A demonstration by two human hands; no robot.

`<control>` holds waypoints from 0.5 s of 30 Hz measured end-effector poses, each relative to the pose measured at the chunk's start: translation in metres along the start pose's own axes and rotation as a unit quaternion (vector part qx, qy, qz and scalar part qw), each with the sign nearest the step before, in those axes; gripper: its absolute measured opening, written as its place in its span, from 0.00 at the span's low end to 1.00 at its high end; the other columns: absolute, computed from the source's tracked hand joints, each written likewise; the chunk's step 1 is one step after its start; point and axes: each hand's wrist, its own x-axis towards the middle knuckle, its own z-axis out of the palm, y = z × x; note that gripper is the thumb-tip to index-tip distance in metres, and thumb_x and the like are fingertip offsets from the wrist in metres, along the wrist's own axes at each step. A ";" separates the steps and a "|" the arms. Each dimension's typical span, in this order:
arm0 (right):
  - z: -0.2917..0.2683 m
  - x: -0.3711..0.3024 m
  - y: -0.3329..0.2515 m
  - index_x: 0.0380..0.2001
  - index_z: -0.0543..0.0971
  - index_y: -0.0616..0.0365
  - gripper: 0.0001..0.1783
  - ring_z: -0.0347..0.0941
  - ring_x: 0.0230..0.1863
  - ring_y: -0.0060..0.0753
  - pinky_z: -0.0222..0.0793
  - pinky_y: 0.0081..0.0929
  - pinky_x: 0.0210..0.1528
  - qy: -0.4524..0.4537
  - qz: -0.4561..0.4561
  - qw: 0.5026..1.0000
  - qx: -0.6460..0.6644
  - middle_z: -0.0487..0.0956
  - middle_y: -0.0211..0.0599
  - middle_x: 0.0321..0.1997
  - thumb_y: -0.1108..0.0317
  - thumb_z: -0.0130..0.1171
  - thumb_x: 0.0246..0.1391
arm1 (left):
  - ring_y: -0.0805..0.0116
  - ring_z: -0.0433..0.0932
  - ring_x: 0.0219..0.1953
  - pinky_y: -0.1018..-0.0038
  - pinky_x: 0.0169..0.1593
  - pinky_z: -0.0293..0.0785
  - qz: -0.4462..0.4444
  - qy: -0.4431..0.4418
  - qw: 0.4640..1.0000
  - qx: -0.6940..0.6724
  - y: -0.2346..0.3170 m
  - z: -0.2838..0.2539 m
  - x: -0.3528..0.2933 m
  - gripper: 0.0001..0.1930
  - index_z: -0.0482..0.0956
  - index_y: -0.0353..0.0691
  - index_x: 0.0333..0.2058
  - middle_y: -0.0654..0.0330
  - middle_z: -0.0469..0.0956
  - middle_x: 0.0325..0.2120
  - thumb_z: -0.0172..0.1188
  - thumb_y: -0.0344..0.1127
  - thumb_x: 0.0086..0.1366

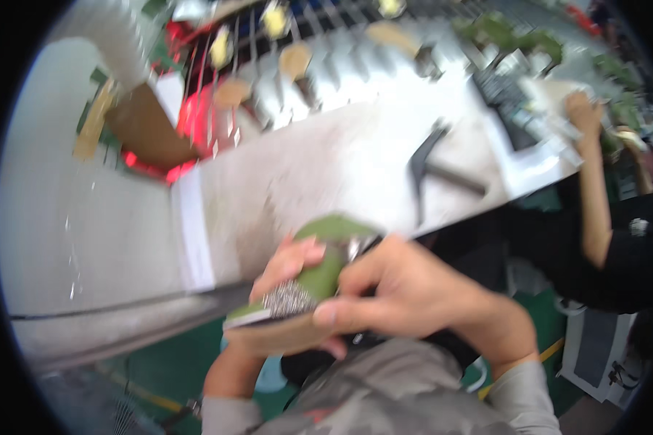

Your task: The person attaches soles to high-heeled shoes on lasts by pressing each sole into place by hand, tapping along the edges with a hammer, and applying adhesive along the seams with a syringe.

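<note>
A green shoe (pixel 321 274) with a glittery silver patch and a tan sole is held over the near edge of the table, slightly smeared by motion. My left hand (pixel 286 262) is wrapped round the shoe from its far left side, with fingertips showing below the sole too. From the right, my right hand (pixel 413 286) grips the shoe, its thumb pressed near the sole edge and its index finger bent against the green upper. Whether that hand also pinches something small is hidden. A dark hammer (pixel 453 177) lies on the table beyond my right hand.
Along the far side, a metal rod rack (pixel 326 43) carries tan soles (pixel 295 61) and yellow-topped pieces (pixel 275 20). Red light glows beside a brown panel (pixel 149 127). At the right, a co-worker's arm (pixel 593 188) reaches over the table near several green shoes (pixel 497 32).
</note>
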 end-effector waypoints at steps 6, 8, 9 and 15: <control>-0.033 -0.012 0.019 0.24 0.82 0.68 0.29 0.64 0.19 0.22 0.65 0.30 0.24 0.045 -0.012 0.997 -0.055 0.74 0.38 0.15 0.49 0.63 0.67 | 0.53 0.73 0.66 0.52 0.72 0.60 -0.023 -0.069 0.997 -0.030 0.011 0.004 0.065 0.61 0.65 0.35 0.68 0.49 0.76 0.61 0.85 0.60 0.40; -0.033 -0.011 0.025 0.26 0.83 0.67 0.28 0.66 0.20 0.20 0.66 0.29 0.25 0.046 -0.032 0.997 -0.046 0.76 0.37 0.16 0.49 0.63 0.68 | 0.55 0.72 0.67 0.55 0.72 0.60 -0.069 -0.029 0.993 -0.088 0.003 0.005 0.074 0.60 0.65 0.33 0.68 0.49 0.76 0.61 0.84 0.61 0.43; -0.033 -0.009 0.033 0.31 0.83 0.68 0.27 0.72 0.26 0.22 0.70 0.28 0.31 0.058 -0.037 0.997 0.045 0.79 0.37 0.23 0.50 0.60 0.70 | 0.57 0.71 0.68 0.58 0.72 0.61 -0.130 0.005 0.981 -0.147 -0.004 0.009 0.080 0.58 0.65 0.32 0.68 0.49 0.75 0.61 0.82 0.62 0.46; -0.007 0.012 0.050 0.59 0.71 0.74 0.30 0.80 0.59 0.50 0.78 0.46 0.62 0.182 -0.103 0.860 0.465 0.79 0.58 0.58 0.52 0.37 0.79 | 0.63 0.77 0.58 0.65 0.65 0.71 -0.179 0.156 0.906 -0.351 -0.052 0.056 0.071 0.23 0.73 0.31 0.59 0.52 0.78 0.56 0.45 0.47 0.82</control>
